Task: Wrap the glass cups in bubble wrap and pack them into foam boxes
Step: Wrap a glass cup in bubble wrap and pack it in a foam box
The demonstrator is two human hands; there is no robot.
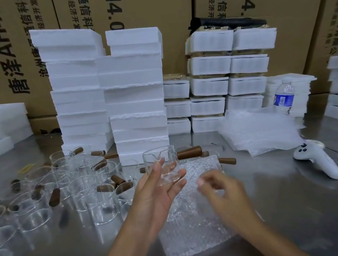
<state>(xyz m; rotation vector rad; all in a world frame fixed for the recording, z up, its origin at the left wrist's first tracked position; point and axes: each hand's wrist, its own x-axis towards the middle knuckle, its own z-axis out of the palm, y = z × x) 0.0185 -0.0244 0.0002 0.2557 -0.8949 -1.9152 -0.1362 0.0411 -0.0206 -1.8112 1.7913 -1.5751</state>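
Above wrap (195, 229), left hand (156, 193) holds cup (163, 166).

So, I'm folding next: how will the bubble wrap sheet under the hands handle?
The bubble wrap sheet looks thin and lies limp, so it will probably droop. It likely weighs little and may slide on the shiny metal table.

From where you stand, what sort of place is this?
Probably a warehouse packing station: stacks of white foam boxes, big printed cartons behind them, and many glass cups beside bubble wrap on a steel table.
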